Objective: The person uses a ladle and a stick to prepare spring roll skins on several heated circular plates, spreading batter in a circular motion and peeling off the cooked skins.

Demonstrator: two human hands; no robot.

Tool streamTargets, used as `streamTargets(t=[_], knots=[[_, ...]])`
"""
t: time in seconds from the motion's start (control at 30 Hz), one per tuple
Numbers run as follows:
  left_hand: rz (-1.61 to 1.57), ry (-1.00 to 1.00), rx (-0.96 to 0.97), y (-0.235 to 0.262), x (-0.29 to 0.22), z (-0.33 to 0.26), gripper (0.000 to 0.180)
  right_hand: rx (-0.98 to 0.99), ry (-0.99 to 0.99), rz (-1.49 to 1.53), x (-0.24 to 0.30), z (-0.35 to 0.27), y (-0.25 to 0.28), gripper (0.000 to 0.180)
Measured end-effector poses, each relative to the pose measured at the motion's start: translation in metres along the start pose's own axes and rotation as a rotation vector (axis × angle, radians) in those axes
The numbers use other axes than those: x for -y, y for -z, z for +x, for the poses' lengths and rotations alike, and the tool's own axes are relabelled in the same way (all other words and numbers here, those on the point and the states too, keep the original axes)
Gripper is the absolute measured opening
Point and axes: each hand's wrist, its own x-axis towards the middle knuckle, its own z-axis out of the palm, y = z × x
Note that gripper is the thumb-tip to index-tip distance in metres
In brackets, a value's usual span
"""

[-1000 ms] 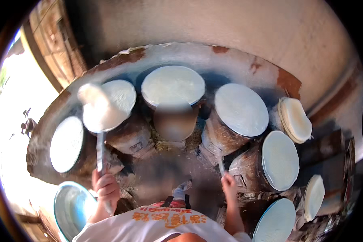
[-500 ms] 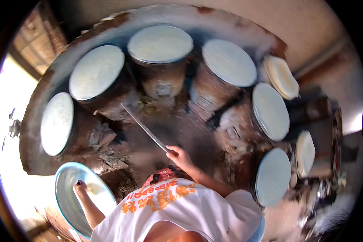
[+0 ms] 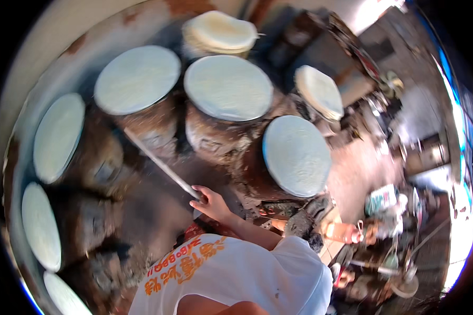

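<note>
My right hand [image 3: 214, 205] is closed around one end of a long, narrow, pale stick [image 3: 160, 165]. The stick points away to the upper left, over the dark floor between the stoves. Around it stand several round griddles on cylindrical, soot-stained stoves, each covered by a thin pale sheet of batter or flatbread. The closest to that hand are a middle griddle [image 3: 228, 88] and a right-hand griddle [image 3: 298, 156]. Farther left sits another coated griddle [image 3: 136, 80], beyond the stick's tip. My left hand is out of the picture.
Behind the griddles lies a stack of pale flatbreads [image 3: 220, 32], with a second stack [image 3: 320, 92] to its right. More griddles [image 3: 59, 137] curve along the left. A pinkish bottle [image 3: 344, 232] and cluttered utensils occupy the right side.
The view has swung to the right, so the griddles appear farther left. My left hand and the basin it was in have left the picture. My right hand keeps hold of the stick.
</note>
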Motion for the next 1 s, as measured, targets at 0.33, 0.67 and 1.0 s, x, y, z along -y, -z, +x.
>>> streamTargets(t=[0.33,0.67,1.0], knots=[[0.423,-0.135,0.38,-0.361,0.099,-0.022,0.046,-0.503,-0.397,-0.834,-0.074,-0.022,0.193,0.028],[0.958,-0.251,1.163,-0.529,0.251,-0.26,0.04,-0.923,-0.204,-0.539,-0.051,-0.017,0.185,0.016],[1.166,0.354,1.426,-0.45,0.295,-0.414,0.026,-0.134,0.357,0.014,0.012,0.145,0.066,0.032]])
